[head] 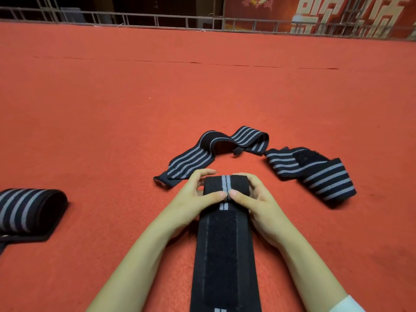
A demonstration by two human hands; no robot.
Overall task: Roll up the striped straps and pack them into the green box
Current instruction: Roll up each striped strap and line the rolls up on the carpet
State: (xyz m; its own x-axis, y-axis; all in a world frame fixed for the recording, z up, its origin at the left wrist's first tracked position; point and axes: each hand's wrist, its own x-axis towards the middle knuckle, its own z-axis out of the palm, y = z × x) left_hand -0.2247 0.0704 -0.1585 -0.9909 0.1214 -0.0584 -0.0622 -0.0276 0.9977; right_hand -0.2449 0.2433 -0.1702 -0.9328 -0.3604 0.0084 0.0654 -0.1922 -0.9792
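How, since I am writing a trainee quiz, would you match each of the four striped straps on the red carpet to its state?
Things:
1. left-edge strap
2. centre strap
3. far strap
4. right strap

States:
A. rumpled heap
B. gripped by the left hand and the right hand, far end rolled
C. folded over, cut off by the frame
D. stretched out with a raised hump

Pairs: 1-C, 2-B, 3-D, 4-A.

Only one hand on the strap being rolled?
No: the left hand and the right hand both grip the rolled end of the strap, thumbs meeting on top.
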